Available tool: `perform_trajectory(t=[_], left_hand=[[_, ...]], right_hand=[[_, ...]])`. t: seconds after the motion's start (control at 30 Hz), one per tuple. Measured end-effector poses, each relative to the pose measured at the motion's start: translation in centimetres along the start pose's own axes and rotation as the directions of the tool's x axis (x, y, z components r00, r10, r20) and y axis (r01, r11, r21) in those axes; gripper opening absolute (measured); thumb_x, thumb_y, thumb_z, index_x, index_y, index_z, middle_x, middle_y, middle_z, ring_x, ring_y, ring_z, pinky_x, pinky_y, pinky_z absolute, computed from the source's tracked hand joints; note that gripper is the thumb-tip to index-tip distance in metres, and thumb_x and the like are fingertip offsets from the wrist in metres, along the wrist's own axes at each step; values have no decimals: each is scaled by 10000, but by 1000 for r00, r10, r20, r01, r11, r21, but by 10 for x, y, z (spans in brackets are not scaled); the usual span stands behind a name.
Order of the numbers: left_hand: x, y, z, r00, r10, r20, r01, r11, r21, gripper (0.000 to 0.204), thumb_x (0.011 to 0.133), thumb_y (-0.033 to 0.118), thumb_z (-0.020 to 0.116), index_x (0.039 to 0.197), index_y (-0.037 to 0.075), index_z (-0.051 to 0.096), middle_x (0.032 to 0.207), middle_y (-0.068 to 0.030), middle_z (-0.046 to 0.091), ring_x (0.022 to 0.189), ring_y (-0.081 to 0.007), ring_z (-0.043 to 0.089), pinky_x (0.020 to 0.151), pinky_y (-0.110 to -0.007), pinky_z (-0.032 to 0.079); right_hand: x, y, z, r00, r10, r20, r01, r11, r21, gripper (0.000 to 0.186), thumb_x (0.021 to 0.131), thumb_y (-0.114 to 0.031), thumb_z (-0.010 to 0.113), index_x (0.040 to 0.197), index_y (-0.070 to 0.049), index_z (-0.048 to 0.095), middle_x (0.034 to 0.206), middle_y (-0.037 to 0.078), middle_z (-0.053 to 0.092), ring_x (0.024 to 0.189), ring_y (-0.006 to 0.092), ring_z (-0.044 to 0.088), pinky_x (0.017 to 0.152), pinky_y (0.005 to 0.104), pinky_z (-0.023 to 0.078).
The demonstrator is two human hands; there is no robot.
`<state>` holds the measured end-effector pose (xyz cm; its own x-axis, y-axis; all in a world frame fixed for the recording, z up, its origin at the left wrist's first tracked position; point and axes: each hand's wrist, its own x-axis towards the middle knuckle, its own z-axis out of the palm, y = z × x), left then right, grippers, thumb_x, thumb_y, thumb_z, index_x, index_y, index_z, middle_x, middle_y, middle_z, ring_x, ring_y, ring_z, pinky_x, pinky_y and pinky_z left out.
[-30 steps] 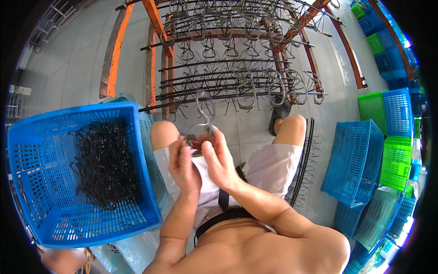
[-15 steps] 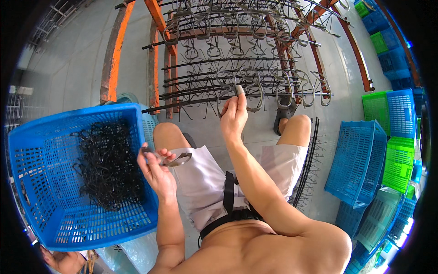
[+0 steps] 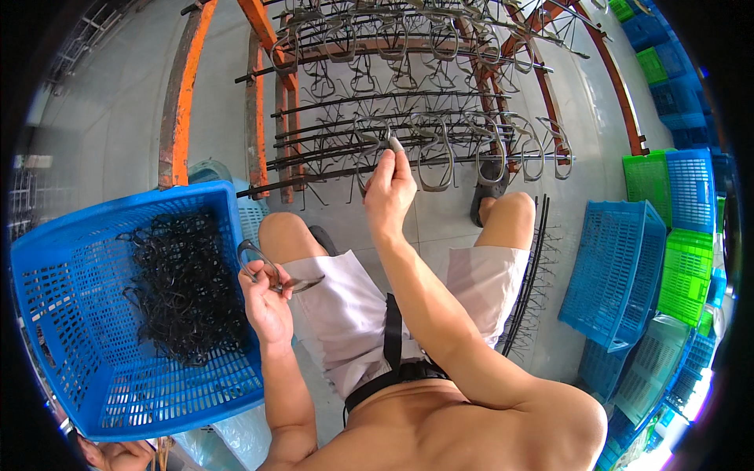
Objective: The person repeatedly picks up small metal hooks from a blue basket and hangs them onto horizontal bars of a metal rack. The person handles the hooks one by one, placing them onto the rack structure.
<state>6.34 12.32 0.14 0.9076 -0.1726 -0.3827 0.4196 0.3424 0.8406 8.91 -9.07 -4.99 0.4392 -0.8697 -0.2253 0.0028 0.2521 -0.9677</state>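
Right hand (image 3: 390, 187) is up at the orange-framed rack (image 3: 259, 94), fingers pinched shut on a metal loop (image 3: 375, 140) at a rack rod. Left hand (image 3: 265, 297) sits beside the blue crate (image 3: 47, 259), well below the rack, fingers curled around wire hooks (image 3: 267, 267).

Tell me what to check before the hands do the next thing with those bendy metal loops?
1. Right hand has its loop at the rack: ok, fingertips pinch a grey metal loop against a dark bar.
2. Loop fully hooked on the bar: cannot tell, the fingers hide the contact.
3. Left hand holds spare pieces: ok, it grips metal loops above the lap.
4. Blue basket close to the left hand: ok, right beside it, with a dark pile of pieces inside.
5. Free pegs on the rack: cannot tell from here.
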Motion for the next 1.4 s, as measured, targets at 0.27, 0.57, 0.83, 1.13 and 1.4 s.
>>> perform_trajectory(t=[0.27,0.57,0.83,1.13,1.4], left_hand=[[0,3,-2,989,18,149,-34,994,104,348,831,0,532,1172,16,465,979,-65,518,836,-144,503,690,-271,423],[-2,-1,0,986,115,117,-123,990,63,357,825,-30,582,1175,-21,510,899,-69,582,719,-129,536,654,-261,470],[6,26,24,838,-97,537,-321,709,628,114,729,12,709,828,1,652,771,-44,633,625,-81,561,551,-223,443],[87,13,21,918,394,56,-365,777,513,213,879,154,588,1021,-3,561,902,-60,579,817,-126,547,752,-239,440],[110,-14,58,975,102,196,-177,891,417,246,912,191,545,1064,4,591,905,-59,641,776,-97,574,666,-218,450]], right_hand=[[-10,-5,13,983,-178,49,183,913,-364,318,936,-169,471,1203,-2,515,531,76,467,443,139,422,438,304,384],[5,-5,-9,976,-198,86,216,919,-330,316,943,-191,464,1189,-2,521,549,41,455,459,110,361,433,276,355],[-52,-71,-39,493,-370,788,819,503,-277,384,801,-178,631,1141,-28,533,1126,211,488,1043,389,459,863,430,396],[-37,-36,-5,867,-13,499,100,984,-147,185,922,-129,501,1078,-39,541,597,35,533,574,91,533,496,263,457],[-44,25,56,995,-44,94,41,999,27,283,959,-120,391,1204,16,427,662,16,520,525,68,492,461,234,420]])
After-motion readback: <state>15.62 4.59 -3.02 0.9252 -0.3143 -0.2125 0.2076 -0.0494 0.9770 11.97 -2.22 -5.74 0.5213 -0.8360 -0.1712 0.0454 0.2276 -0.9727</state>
